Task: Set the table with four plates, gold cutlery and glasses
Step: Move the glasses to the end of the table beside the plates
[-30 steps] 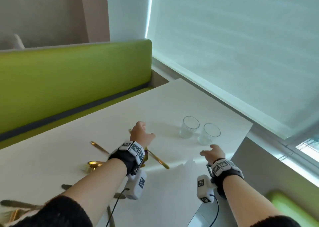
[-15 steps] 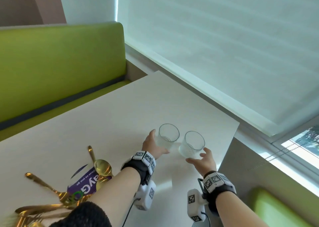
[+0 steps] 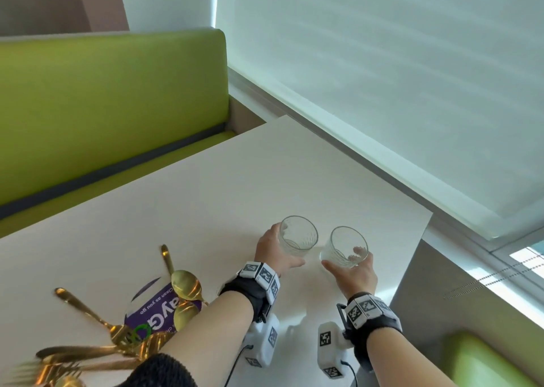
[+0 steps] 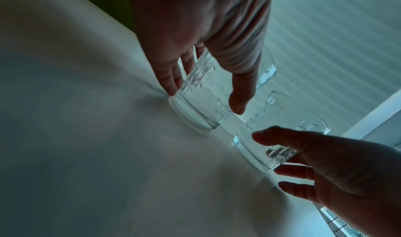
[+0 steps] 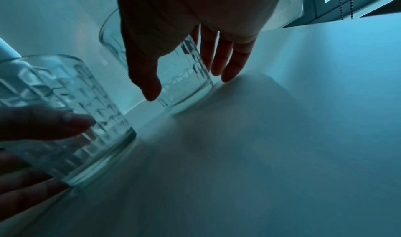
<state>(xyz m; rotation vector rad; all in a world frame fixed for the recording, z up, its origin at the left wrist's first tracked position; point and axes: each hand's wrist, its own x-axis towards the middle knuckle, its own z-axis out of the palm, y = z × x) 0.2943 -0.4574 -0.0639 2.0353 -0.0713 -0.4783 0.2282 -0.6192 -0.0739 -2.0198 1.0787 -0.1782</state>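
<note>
Two clear patterned glasses stand side by side on the white table (image 3: 206, 204), near its right edge. My left hand (image 3: 279, 249) wraps the left glass (image 3: 298, 235), with fingers on its far side and the thumb on the near side. In the left wrist view this glass (image 4: 201, 86) has its base on the table. My right hand (image 3: 346, 261) holds the right glass (image 3: 348, 245) the same way, and the fingertips show through the glass. The right wrist view shows thumb and fingers either side of that glass (image 5: 184, 72). Gold cutlery (image 3: 117, 336) lies in a loose heap at the lower left.
A purple round sticker (image 3: 156, 307) lies under the gold spoons (image 3: 185, 283). A green bench (image 3: 103, 106) runs along the far side of the table. A window with a lowered blind (image 3: 382, 77) is on the right, past the table's right edge (image 3: 418, 251).
Both hands have reached forward from the near table to the two glasses and now grip one each. The camera view has swung, and more of the cutlery heap shows.
</note>
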